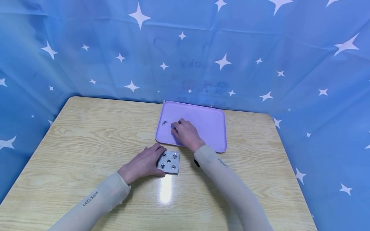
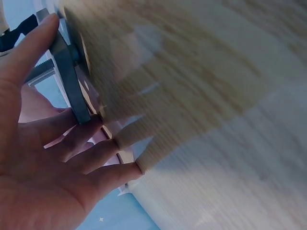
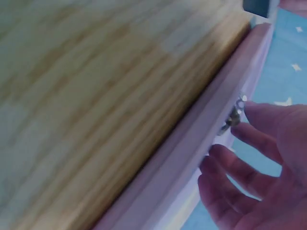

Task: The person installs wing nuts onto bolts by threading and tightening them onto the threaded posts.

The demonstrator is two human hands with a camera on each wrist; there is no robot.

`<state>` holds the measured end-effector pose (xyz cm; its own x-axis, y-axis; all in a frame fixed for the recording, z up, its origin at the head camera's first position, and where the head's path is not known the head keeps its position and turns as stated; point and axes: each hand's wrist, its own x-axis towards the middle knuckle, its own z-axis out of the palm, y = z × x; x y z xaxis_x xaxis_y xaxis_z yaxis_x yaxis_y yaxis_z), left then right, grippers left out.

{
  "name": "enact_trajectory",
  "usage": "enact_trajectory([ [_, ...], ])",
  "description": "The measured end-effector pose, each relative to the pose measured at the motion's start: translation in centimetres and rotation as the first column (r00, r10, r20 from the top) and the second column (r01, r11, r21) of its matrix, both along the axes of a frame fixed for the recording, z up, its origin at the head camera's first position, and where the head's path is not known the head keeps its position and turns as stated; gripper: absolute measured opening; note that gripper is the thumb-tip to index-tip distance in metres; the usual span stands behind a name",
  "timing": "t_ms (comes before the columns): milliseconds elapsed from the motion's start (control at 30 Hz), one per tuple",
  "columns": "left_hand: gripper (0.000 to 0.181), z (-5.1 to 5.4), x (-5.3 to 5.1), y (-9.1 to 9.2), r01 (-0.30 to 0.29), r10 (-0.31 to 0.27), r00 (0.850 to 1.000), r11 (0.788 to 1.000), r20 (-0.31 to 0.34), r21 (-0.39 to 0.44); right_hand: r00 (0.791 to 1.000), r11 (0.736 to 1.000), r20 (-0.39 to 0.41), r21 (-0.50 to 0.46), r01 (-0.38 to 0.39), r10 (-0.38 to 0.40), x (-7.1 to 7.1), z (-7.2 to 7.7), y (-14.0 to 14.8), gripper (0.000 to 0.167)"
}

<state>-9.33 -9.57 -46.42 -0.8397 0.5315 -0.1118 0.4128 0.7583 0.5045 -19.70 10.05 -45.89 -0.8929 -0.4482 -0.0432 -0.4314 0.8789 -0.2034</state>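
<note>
A square grey metal plate (image 1: pixel 169 162) lies on the table, with several holes and two bolts standing up in it. My left hand (image 1: pixel 145 162) grips the plate by its left side, thumb at the near edge and fingers at the far edge. In the left wrist view the thumb and fingers span the plate (image 2: pixel 69 72). Over the purple tray (image 1: pixel 212 128), my right hand (image 1: pixel 187 133) reaches down with bent, spread fingers. Small metal hardware (image 1: pixel 164 123) lies on the tray just left of its fingertips. The right wrist view shows this hardware (image 3: pixel 234 116) near thumb and index finger; contact is unclear.
The wooden table (image 1: pixel 95 134) carries the plate and the tray, which sits at its back edge. A blue curtain (image 1: pixel 104 64) with white stars hangs behind and at both sides. A small black object (image 1: pixel 196 163) shows under the right sleeve.
</note>
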Motion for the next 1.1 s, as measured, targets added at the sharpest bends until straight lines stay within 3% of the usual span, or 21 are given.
enact_trajectory([
  [267, 0.087, 0.1, 0.1, 0.1, 0.002, -0.002, 1.000, 1.000, -0.010, -0.004, 0.998, 1.000, -0.064, -0.019, -0.018, 0.017, 0.0, -0.7, -0.2, 0.017],
  [533, 0.088, 0.2, 0.2, 0.0, 0.001, -0.001, 1.000, 1.000, 0.008, -0.005, 0.998, 0.974, 0.057, -0.224, 0.030, -0.018, 0.2, 0.1, 0.6, 0.015],
  [700, 0.089, 0.3, 0.2, 0.1, 0.001, -0.001, 1.000, 1.000, 0.004, -0.011, 0.998, 0.951, 0.062, -0.310, 0.016, 0.003, 1.0, 0.7, 2.0, 0.016],
  [900, 0.093, 0.3, 0.4, 0.1, 0.016, -0.017, 1.000, 0.999, -0.023, -0.043, 0.997, 0.906, 0.083, -0.421, 0.044, -0.010, 3.1, 1.2, 3.6, 0.017],
  [1100, 0.094, 0.4, 0.7, 0.6, 0.034, -0.038, 0.997, 0.997, -0.061, -0.064, 0.992, 0.819, 0.125, -0.571, 0.047, 0.030, 5.6, 1.0, 5.1, 0.022],
])
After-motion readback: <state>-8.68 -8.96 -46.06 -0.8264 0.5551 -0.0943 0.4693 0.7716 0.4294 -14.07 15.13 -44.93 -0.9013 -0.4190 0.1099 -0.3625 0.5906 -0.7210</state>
